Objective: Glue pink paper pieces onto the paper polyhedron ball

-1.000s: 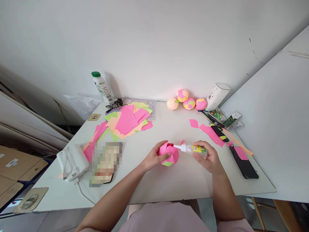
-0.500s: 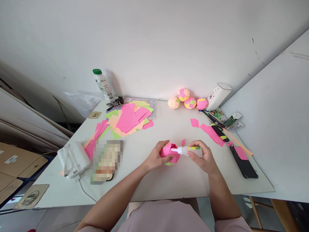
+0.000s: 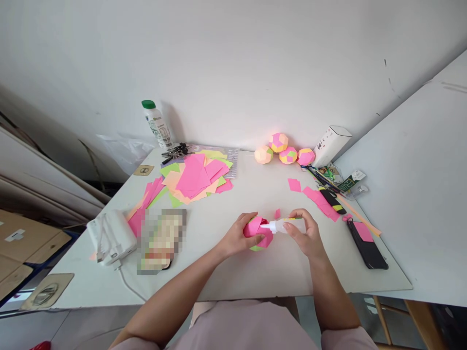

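Note:
My left hand [image 3: 239, 236] is closed around a pink and green folded paper ball [image 3: 263, 238], its thumb across the near side. An opening shows in the top of the ball. My right hand [image 3: 305, 233] grips a small white glue bottle [image 3: 282, 225] lying nearly level. The bottle's narrow nozzle points left and reaches the edge of the opening; whether it touches the paper I cannot tell. Just beyond the bottle lies a small pink paper piece [image 3: 278, 213].
Finished-looking paper balls [image 3: 288, 155] sit by the wall beside a white box [image 3: 332, 146]. Coloured paper sheets [image 3: 195, 177] are heaped at back left. A phone [image 3: 164, 238] and power bank [image 3: 113, 238] lie left; a utility knife [image 3: 332, 200] and black case [image 3: 367, 248] right.
The glue bottle has rolled slightly in my right hand, so its yellow label is now mostly turned away. The nozzle stays at the ball's opening. The view has shifted a little.

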`<action>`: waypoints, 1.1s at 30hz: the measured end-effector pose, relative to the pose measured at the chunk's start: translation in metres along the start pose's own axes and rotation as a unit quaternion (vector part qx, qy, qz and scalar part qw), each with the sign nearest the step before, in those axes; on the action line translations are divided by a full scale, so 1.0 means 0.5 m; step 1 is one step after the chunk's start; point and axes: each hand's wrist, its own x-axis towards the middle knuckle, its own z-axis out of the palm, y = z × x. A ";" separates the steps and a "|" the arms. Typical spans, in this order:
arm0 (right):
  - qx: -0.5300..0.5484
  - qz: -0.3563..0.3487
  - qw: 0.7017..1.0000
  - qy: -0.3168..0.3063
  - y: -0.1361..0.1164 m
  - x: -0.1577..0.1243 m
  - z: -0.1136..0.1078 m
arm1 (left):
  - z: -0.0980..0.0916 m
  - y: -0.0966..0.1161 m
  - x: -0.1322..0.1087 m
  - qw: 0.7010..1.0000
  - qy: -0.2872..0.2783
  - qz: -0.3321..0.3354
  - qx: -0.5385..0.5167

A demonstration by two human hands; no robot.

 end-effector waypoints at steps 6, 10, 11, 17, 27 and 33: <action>0.011 0.021 1.000 0.006 0.000 0.003 0.001 | 0.000 -0.004 0.001 1.000 -0.021 -0.007 -0.015; 0.030 0.036 0.999 0.005 0.001 0.005 0.002 | 0.001 -0.009 0.002 0.999 -0.027 -0.009 -0.023; 0.035 0.040 0.999 0.005 0.002 0.006 0.002 | 0.001 -0.009 0.002 0.999 -0.027 -0.008 -0.024; 0.060 0.054 0.997 0.007 0.006 0.009 0.004 | 0.000 -0.008 0.003 0.999 -0.032 -0.010 -0.024; 0.065 0.054 0.996 0.007 0.012 0.011 0.009 | 0.000 -0.006 0.001 0.999 -0.036 -0.015 -0.027; 0.072 0.059 0.996 0.004 0.016 0.008 0.010 | 0.000 -0.008 0.001 0.999 -0.039 -0.015 -0.024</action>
